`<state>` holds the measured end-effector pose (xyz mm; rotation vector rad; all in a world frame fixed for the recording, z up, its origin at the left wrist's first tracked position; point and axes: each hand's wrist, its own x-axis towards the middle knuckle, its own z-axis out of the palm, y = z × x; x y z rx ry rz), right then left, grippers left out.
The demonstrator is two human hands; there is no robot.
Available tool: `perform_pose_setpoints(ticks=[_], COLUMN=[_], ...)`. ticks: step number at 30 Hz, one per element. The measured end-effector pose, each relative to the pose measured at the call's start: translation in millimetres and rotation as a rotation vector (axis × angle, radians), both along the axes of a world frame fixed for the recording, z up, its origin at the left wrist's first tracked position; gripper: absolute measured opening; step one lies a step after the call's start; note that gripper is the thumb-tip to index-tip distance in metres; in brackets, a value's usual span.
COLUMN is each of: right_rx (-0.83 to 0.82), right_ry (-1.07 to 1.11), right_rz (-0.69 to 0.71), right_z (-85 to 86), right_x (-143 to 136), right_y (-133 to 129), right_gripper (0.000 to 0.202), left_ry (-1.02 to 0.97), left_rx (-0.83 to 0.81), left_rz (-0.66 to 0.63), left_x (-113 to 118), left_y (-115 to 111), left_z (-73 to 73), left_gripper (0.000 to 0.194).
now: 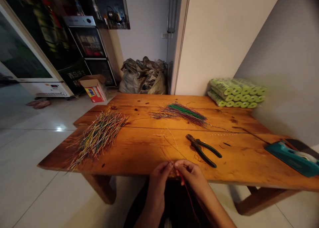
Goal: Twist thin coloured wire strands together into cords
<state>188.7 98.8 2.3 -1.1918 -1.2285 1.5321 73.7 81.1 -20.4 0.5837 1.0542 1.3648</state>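
The worktop (pixel 139 151) was orange-brown with dark knots. From its middle, the nine-o'clock wires (pixel 101 131) mixed yellow, white, red and dark blue-green; the one-o'clock bundle (pixel 186 112) showed a bright green band along dark purple. Dark green coloured the pliers' handles (pixel 208 147), teal the three-o'clock dispenser (pixel 286 156), lime the two-o'clock rolls (pixel 235 90).

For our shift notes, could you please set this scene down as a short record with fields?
left hand: fingertips pinched close to the right hand's, at the near table edge
right hand: pinches thin red wire that trails down below the edge
pliers: on the table, right of the hands, handles apart
mixed wire pile: on the table's left part
green and dark wire bundle: toward the far side
tape dispenser: teal, at the right end
surface: wooden table
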Motion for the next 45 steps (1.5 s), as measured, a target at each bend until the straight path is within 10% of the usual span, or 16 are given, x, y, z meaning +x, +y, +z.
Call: perform_pose_setpoints(ticks=[45], right_rx=[-0.014], right_ry=[0.173], right_rz=[-0.134], right_z=[-2.1], right_x=[-8.5], right_y=[-5.4], right_gripper=[0.029], left_ry=[0.021], left_rx=[0.036], left_rz=[0.014], left_x=[2.5], left_y=[-1.4], left_z=[-7.6], left_gripper=[0.020])
